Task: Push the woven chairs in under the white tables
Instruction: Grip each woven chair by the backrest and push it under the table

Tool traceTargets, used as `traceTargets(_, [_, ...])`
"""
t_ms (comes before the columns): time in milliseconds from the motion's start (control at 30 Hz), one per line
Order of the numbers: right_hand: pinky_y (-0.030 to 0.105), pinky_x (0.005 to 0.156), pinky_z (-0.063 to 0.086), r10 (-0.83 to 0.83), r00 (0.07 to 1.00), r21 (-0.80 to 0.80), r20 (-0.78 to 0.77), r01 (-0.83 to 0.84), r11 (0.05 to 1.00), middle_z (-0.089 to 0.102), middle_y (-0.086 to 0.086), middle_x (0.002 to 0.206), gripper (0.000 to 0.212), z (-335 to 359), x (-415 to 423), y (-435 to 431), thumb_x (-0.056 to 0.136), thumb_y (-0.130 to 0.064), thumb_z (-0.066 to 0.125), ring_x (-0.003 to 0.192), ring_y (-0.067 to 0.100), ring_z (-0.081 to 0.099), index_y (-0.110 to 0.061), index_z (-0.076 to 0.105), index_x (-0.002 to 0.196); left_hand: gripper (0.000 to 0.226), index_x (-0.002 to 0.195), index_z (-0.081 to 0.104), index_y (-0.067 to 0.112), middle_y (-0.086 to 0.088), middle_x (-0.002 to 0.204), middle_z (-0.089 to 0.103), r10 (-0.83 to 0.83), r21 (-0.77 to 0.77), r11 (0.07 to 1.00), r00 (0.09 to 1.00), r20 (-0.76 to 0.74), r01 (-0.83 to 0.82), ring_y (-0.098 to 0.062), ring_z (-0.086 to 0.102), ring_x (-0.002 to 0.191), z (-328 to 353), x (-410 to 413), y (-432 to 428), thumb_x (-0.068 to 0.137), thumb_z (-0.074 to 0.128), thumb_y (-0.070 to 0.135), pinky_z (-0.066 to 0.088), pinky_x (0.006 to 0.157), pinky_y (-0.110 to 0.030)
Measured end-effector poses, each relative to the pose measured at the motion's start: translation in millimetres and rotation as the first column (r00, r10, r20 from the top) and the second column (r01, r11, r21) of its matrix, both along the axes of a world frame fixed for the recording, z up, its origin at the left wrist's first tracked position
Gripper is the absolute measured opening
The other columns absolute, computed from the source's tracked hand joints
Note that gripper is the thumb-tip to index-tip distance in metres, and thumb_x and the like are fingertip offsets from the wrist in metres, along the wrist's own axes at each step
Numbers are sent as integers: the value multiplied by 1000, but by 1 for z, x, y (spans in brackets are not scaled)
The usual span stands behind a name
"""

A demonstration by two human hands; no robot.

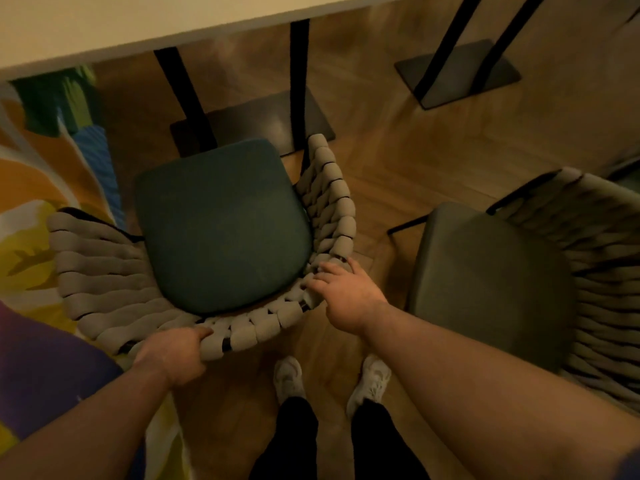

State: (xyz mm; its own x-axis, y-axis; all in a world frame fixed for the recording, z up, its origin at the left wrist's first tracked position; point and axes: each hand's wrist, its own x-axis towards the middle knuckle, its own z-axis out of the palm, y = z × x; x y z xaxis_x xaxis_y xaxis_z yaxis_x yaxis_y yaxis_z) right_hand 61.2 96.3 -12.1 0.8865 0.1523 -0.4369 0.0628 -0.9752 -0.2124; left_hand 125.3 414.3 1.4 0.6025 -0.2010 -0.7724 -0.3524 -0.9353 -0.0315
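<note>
A woven chair (104, 289) with thick grey braided back and a dark green seat cushion (221, 223) stands below me, its front pointing at the white table (138, 26) along the top edge. My left hand (173, 355) grips the back rim at its lower left. My right hand (343, 292) rests on the rim at the right rear corner, fingers curled over the weave. The seat's front edge lies close to the table's black legs (187, 95) and dark base plate (256, 123).
A second woven chair (588, 244) with a grey-green cushion stands at the right. Another table's black legs and base plate (457, 74) are at the upper right. A colourful rug (31, 188) lies to the left. My white shoes (287, 375) stand on the wood floor behind the chair.
</note>
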Motion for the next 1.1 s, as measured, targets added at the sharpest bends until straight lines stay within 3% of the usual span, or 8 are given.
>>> traceTargets(100, [60,128,-4,-27,998,-26,49,28,999,27,-6,175,69,8,-37,-32,100,-20,56,164,25,12,-37,34,163,75,154,45,39,11,123,65,58,-92,994,994,-89,-66,-9,64,107,7,-5,-28,87,79,45,58,96,-33])
traceTargets(167, [59,127,-6,-123,992,-80,22,125,989,21,-2,177,72,11,-67,-60,101,-27,58,164,26,9,-33,29,166,85,157,44,35,8,134,64,37,-193,980,994,-102,-56,-13,63,116,12,-15,-63,83,81,54,56,102,-38])
traceTargets(300, [62,128,-2,-317,947,-164,-55,305,938,21,-2,177,77,18,-142,-132,99,-41,61,164,24,9,-30,27,168,108,165,29,20,-3,170,35,-117,-232,961,983,143,148,-25,34,155,14,-44,-146,81,77,67,28,128,-47])
traceTargets(433, [63,128,1,-449,889,-253,-84,417,873,23,-4,176,81,21,-216,-207,96,-48,64,164,23,12,-31,29,167,132,167,14,5,-16,176,13,12,-167,986,978,209,24,-36,15,162,6,-69,-197,75,79,75,20,131,-52])
traceTargets(500, [64,127,2,-498,863,-275,-89,459,845,24,-4,176,85,19,-250,-240,93,-52,65,164,23,12,-31,29,167,141,168,1,6,-16,177,1,-17,-126,991,961,277,54,-38,6,163,-2,-81,-209,74,77,79,15,131,-54])
traceTargets(667, [65,128,2,-524,845,-292,-103,478,828,23,-4,176,84,14,-322,-309,94,-54,64,164,23,10,-33,26,167,133,170,-7,22,-9,178,-10,-266,-124,939,905,331,322,-34,-3,163,-15,-141,-269,78,71,78,9,132,-54])
traceTargets(833, [66,128,2,-535,842,-368,-69,477,798,20,-4,177,88,24,-384,-380,94,-60,64,164,24,9,-34,25,168,133,169,-11,28,-1,178,-11,-399,-322,849,908,132,420,-28,-7,164,-24,-230,-381,78,76,72,1,131,-45])
traceTargets(1100, [66,128,9,-621,783,-534,-37,510,675,20,-3,177,85,33,-450,-497,95,-59,65,164,26,10,-35,26,167,130,170,-1,24,1,179,2,-581,-516,660,806,110,546,-25,2,164,-31,-360,-519,77,77,71,6,133,-45])
